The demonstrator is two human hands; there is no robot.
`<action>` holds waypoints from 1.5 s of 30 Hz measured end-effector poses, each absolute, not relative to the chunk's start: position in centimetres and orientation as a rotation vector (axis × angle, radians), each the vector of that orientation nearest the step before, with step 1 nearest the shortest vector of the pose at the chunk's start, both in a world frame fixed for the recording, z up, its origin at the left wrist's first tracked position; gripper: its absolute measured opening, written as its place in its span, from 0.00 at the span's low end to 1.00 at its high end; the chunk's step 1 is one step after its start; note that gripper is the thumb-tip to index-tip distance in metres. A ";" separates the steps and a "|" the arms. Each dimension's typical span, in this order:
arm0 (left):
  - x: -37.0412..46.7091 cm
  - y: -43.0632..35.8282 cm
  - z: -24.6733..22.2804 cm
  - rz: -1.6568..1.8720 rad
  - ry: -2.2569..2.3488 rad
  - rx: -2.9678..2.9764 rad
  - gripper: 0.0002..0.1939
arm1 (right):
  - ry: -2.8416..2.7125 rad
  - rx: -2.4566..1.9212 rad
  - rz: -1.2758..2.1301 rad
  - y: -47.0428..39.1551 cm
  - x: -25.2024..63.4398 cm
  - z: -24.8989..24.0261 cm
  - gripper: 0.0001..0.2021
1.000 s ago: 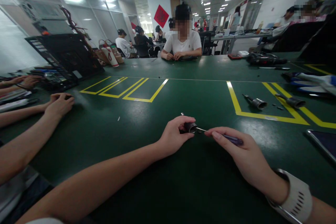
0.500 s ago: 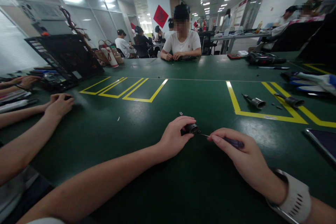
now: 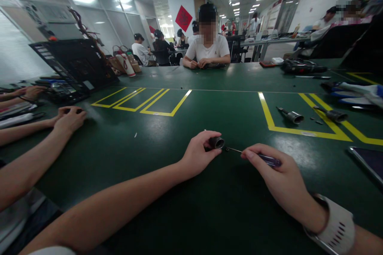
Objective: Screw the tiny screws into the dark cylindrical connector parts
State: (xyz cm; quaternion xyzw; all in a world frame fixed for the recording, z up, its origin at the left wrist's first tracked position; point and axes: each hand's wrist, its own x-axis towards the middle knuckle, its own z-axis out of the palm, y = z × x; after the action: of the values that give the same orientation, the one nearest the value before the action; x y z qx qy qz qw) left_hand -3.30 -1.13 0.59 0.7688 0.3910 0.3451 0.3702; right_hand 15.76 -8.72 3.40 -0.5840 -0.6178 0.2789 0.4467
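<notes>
My left hand [image 3: 201,152] is closed around a dark metal cylinder with a hollow round end [image 3: 217,142], its opening turned toward my right. In my right hand [image 3: 273,167] is a thin screwdriver with a dark purple handle [image 3: 271,161], pinched near the shaft. The shaft points left and its tip ends just outside the cylinder's opening. At the tip sits a tiny dark ring-like part [image 3: 227,149]; whether it is fixed to the tip I cannot tell.
Two similar metal parts with shafts [image 3: 295,117] [image 3: 335,115] lie by yellow tape at right, small bits between them. A phone-like device [image 3: 366,165] is at the right edge. A neighbour's hands [image 3: 69,118] work at left; another person [image 3: 207,50] sits opposite.
The screwdriver has drawn slightly right, away from the cylinder, with my right hand. The cylinder has turned a little, so its open end shows more.
</notes>
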 end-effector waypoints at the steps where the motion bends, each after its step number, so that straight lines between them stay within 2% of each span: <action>1: -3.3 -1.1 0.6 0.879 1.004 1.944 0.21 | -1.524 -1.450 0.692 -8.7 15.8 3.4 0.12; 12: -2.9 -1.4 1.3 0.868 0.862 1.645 0.22 | -1.496 -1.489 0.752 -8.8 15.8 3.0 0.13; 19: -2.9 -0.9 1.0 0.965 0.836 1.487 0.22 | -1.496 -1.504 0.669 -8.5 15.8 2.8 0.12; 33: -1.7 -0.9 2.0 0.944 0.842 1.411 0.20 | -1.459 -1.557 0.734 -7.7 15.7 2.9 0.13; 45: 0.1 -0.7 1.0 0.914 0.805 1.371 0.21 | -1.406 -1.546 0.766 -7.8 15.8 2.9 0.13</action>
State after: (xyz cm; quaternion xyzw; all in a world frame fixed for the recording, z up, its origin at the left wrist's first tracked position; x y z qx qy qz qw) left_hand 0.11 -0.73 1.03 0.5933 0.3484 0.3958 0.6082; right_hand 15.80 -7.80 2.94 -0.6230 -0.5665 0.3087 0.4422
